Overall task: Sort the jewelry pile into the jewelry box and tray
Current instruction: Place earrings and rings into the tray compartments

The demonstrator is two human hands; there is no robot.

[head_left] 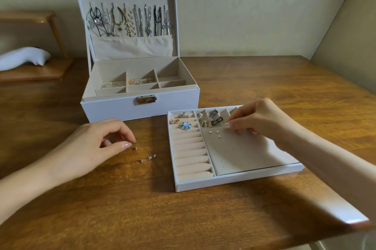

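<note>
Left hand (97,143): loosely curled, gripping nothing, thumb tip just beside one loose stud (134,148) on the table (122,209)
Right hand (258,121): thumb and forefinger pressed together over the stud pad (244,152) of the tray (223,183); anything pinched too small to tell
Risk: flicking the stud away with the thumb, or missing a tiny pad hole

L hand (95,143): ours, palm down, fingers loosely curled, holding nothing.
R hand (258,119): thumb + index tips pinched; can't tell if we hold anything.
Arms: both stretched fwd.
</note>
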